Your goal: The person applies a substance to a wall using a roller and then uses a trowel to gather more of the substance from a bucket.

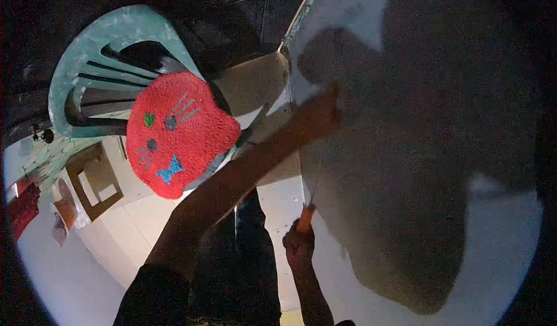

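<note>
My left arm stretches across the middle of the view, and my left hand is at or close to the shadowed pale wall. The fingers of that hand are dark and smeared, so what they hold, if anything, cannot be made out. Lower down, my right hand is closed around the orange handle of a thin-bladed tool. The tool points upward beside the wall's edge; its exact kind is unclear.
A green plastic chair stands at the upper left, with a red fluffy cat-face cushion on it. Behind it lies a brown frame-like object on the tiled floor. Large shadows darken the wall.
</note>
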A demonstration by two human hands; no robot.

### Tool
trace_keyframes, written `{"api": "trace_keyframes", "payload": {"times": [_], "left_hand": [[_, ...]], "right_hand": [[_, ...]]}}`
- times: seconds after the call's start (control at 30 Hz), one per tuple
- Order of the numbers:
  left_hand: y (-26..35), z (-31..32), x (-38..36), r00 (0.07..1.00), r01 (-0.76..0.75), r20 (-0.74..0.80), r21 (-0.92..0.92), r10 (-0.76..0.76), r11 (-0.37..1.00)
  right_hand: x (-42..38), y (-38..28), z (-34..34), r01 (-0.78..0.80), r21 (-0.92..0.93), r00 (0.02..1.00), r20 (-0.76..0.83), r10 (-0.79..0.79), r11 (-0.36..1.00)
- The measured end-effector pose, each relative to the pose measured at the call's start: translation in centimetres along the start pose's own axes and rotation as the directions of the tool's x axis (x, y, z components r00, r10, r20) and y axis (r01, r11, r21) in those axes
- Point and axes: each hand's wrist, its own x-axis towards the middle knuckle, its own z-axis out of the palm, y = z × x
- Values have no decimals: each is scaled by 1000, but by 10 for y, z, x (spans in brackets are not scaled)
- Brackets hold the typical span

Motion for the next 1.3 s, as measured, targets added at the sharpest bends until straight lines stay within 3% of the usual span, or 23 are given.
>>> {"api": "trace_keyframes", "payload": {"times": [0.03,0.07,0.13,0.2,0.3,0.33,0.4,0.47,0.53,0.6,0.67,0.7,0.73,0.8,0.83,0.87,0.93,0.97,1.03,1.07,1.17,1.23,1.3], "left_hand": [[-12,-12,21,999,-12,-47,41,14,999],[-53,-15,52,905,-317,-59,567,421,761],[-91,-36,103,880,-346,-45,621,473,703],[-82,-58,116,989,-114,-76,179,129,977],[-71,-68,108,991,34,-128,69,-25,997],[-67,-54,91,949,-76,-286,206,134,976],[-64,-33,69,954,-103,-258,206,155,973],[-108,28,66,974,-177,-118,138,194,974],[-81,43,27,984,-162,-64,87,168,983],[-33,42,-23,999,30,44,-28,-29,999],[-49,80,-34,988,-147,-56,-81,143,986],[-65,95,-27,989,-144,-56,-86,140,986],[-73,100,-20,945,-271,-186,8,267,963],[-78,90,-7,868,-378,-299,123,397,918],[-41,39,-8,984,-134,-125,-85,123,987],[-23,6,-2,985,157,103,-233,-136,960],[-88,21,56,993,111,77,-304,-92,946],[-108,22,75,995,96,65,-325,-79,941],[-85,-11,78,991,9,-134,258,26,966],[-74,-21,76,991,7,-132,257,28,966],[-52,-30,62,989,94,-125,114,-80,989],[-43,-17,48,976,215,-24,6,-215,977],[-49,8,31,989,136,-48,-46,-138,990]], "right_hand": [[10,-8,21,-45,69,999,16,44,997],[17,-15,45,1,2,998,68,-1,1000],[33,-21,82,67,-61,988,145,-57,996],[47,-19,106,102,-2,963,250,-99,995],[60,-10,101,139,-40,955,269,-123,990],[59,-8,95,135,-41,956,268,-119,990],[48,-5,70,97,-41,987,130,-91,994],[40,4,29,114,-105,993,55,-109,988],[31,13,-20,115,-160,993,13,-115,980],[20,24,-61,104,-75,994,-11,-105,992],[13,23,-71,65,-73,995,-66,-70,995],[12,22,-74,33,-67,992,-116,-40,997],[20,20,-74,55,-54,998,-31,-56,997],[37,18,-62,59,-39,996,-60,-61,998],[48,16,-52,65,-20,994,-86,-66,998],[61,13,-41,63,-20,994,-84,-64,998],[84,7,-15,38,94,995,83,-46,995],[95,4,-3,34,94,995,87,-43,995],[110,0,21,64,101,982,170,-81,993],[111,-2,30,75,115,967,236,-100,991],[111,-2,19,93,68,974,201,-105,993],[101,1,5,134,21,978,161,-136,991],[86,6,-17,175,-31,978,120,-170,984]]}}
